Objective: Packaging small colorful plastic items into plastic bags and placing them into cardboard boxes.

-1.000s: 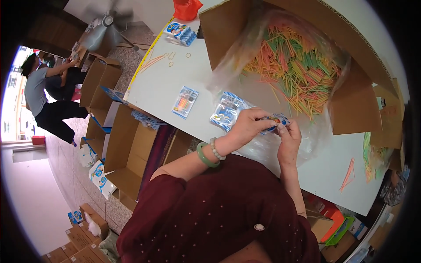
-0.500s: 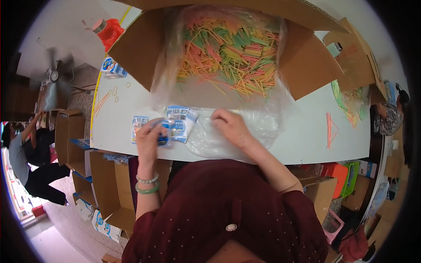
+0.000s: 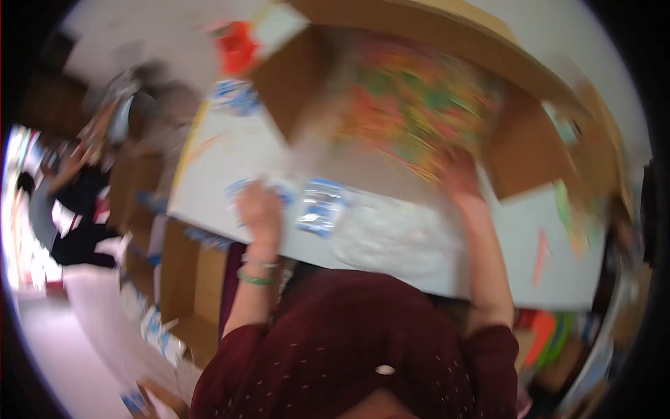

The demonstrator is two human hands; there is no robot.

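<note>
Motion blurs the whole head view. My left hand (image 3: 259,209) is over the near left of the white table, fingers curled at a small blue and white packet (image 3: 283,193) whose edge shows beside them. Another packet (image 3: 239,186) lies partly under that hand. To its right, a shiny blue and white packet (image 3: 321,207) rests on the table. My right hand (image 3: 458,174) reaches to the near right edge of the pile of thin coloured sticks (image 3: 412,105), pink, yellow, green and orange, in a plastic-lined cardboard box (image 3: 520,146). Its fingers are smeared, so any stick in them is hidden.
Clear plastic liner (image 3: 391,234) spills over the table's (image 3: 209,171) near edge. Open cardboard boxes (image 3: 183,279) stand below at left. A red bag (image 3: 237,47) and blue pack (image 3: 236,96) sit at far left. Another person (image 3: 52,202) is beyond the left side.
My right hand has moved away from me and rightward, from above the plastic liner to the sticks. The left hand stays by the packets. The whole view has tilted and shifted.
</note>
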